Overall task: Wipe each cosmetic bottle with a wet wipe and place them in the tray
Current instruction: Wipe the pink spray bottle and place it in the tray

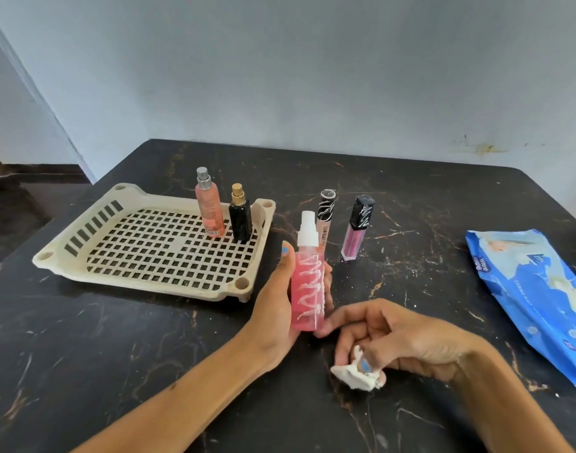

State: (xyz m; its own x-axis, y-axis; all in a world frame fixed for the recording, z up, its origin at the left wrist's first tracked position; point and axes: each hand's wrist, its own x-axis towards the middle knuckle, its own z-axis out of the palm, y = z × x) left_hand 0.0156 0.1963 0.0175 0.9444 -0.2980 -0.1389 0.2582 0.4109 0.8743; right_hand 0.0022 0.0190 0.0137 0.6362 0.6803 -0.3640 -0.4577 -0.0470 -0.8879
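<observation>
Head cam only: left hand (pixel 277 305) grips the pink spray bottle (pixel 308 286) upright above the surface (pixel 149 354), white smears facing up, probably ready for wiping. Right hand (pixel 401 338) pinches a balled wet wipe (pixel 353 376). Tray (pixel 84 220) holds two bottles already. Wipe pack (pixel 535 295) lettering is too blurry to read.

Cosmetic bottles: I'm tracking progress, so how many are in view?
5. Peach spray bottle and black gold-capped bottle stand in the beige tray; pink spray bottle in the left hand; beige tube and pink gloss tube on the table. None seems hidden.
</observation>
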